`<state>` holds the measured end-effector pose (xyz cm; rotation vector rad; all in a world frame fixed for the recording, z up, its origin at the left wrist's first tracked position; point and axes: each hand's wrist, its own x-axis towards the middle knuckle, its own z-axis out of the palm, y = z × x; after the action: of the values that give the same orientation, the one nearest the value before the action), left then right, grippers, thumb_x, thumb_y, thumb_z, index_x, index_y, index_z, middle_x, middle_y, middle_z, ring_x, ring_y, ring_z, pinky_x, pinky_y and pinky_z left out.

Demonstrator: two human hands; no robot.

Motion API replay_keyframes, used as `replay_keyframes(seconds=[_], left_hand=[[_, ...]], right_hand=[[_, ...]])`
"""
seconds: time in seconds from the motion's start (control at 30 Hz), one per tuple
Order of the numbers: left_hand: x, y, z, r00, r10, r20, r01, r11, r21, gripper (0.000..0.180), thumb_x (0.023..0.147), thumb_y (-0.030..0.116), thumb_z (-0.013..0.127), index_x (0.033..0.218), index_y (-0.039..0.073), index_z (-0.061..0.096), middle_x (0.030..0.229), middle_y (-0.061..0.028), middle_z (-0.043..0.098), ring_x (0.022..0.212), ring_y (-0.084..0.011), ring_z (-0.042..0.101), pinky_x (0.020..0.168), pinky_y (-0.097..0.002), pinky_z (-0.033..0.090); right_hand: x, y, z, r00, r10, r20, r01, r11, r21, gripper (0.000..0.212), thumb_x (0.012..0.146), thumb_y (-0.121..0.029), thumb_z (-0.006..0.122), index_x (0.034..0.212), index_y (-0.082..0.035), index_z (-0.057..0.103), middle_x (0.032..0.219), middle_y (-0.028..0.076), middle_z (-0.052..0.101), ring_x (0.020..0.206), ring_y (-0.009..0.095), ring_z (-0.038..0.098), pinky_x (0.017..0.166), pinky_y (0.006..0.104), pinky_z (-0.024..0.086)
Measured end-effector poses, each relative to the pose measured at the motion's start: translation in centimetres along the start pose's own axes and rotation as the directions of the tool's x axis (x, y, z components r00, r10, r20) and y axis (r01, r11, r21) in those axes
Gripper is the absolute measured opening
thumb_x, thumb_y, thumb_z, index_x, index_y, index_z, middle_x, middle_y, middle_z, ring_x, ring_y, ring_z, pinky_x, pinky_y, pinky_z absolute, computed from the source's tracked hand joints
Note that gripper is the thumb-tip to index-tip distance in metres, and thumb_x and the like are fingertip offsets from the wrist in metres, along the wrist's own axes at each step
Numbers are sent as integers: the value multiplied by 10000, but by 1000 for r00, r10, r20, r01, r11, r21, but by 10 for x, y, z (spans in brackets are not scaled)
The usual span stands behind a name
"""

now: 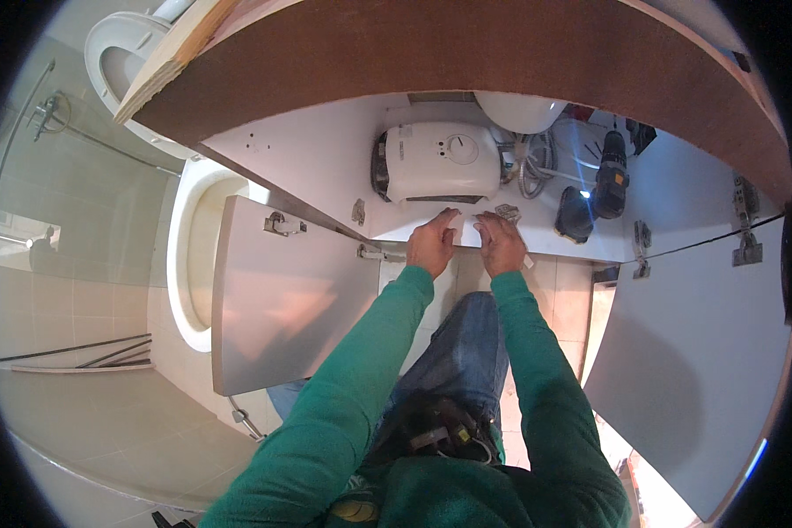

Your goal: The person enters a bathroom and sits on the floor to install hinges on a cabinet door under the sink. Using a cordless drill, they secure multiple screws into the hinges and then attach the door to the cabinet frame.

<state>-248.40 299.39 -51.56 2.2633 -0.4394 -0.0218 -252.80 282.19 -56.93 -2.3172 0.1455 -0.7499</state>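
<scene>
Side by side at the front edge of the cabinet floor are my left hand (432,243) and my right hand (502,244), fingers bent and pinched. Between the fingertips shows a thin white piece (466,231), whose kind I cannot make out against the white board. A pale end of something sticks out beside my right hand. Just beyond my hands lies a white box-shaped water heater (442,160) with a round dial, dark at its left end. Right of it, a dark cordless drill (611,180) rests by the side wall, a small light shining next to it.
Braided hoses (535,169) coil beside the heater, under a white basin (519,113). Both cabinet doors, left (282,299) and right (686,352), stand open with metal hinges. A brown countertop edge (396,57) overhangs. A bathtub (185,264) and toilet (123,53) are at left.
</scene>
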Motion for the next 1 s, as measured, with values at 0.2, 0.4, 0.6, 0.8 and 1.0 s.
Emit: replay_keyframes(seconds=[0.2,0.4,0.6,0.8,1.0], left_hand=[[-70,41,-71,977,-152,-150,102,949,-299,242,1013,102,695,1242,41,746,1091,-156,772,930,-255,760,833,-354,589],[-119,87,-234,832,53,-552,57,982,181,201,982,106,689,1169,36,713,1109,-128,701,1018,-263,668,843,-364,557],[-74,53,-307,885,61,-461,305,671,676,636,906,276,827,1460,99,569,1386,-247,572,1276,-468,538,1067,-597,428],[-33,38,-294,909,-193,-370,413,551,726,843,805,369,919,1550,277,535,1427,-206,519,1261,-456,562,1032,-603,470],[-45,24,-306,922,-79,-378,360,529,768,581,822,218,872,1373,297,705,1266,-142,549,1154,-373,599,959,-503,529]], right_hand=[[0,19,-12,976,206,-75,-212,974,-82,232,982,-204,717,1177,-79,733,1186,187,714,1144,410,657,1001,498,533],[17,44,-21,968,179,-178,-224,934,-279,438,950,-302,747,1258,2,679,1259,286,637,1239,478,572,1077,554,471],[28,61,-13,965,262,30,-225,876,-427,475,917,-326,774,1197,49,689,1197,336,658,1219,493,584,1087,550,458],[27,98,-18,924,381,28,-377,923,-81,374,898,-283,829,1045,28,681,903,192,734,790,351,708,725,456,575],[0,27,-63,758,560,334,-652,645,397,356,917,-276,847,1065,-20,650,903,109,725,703,173,694,635,302,581]])
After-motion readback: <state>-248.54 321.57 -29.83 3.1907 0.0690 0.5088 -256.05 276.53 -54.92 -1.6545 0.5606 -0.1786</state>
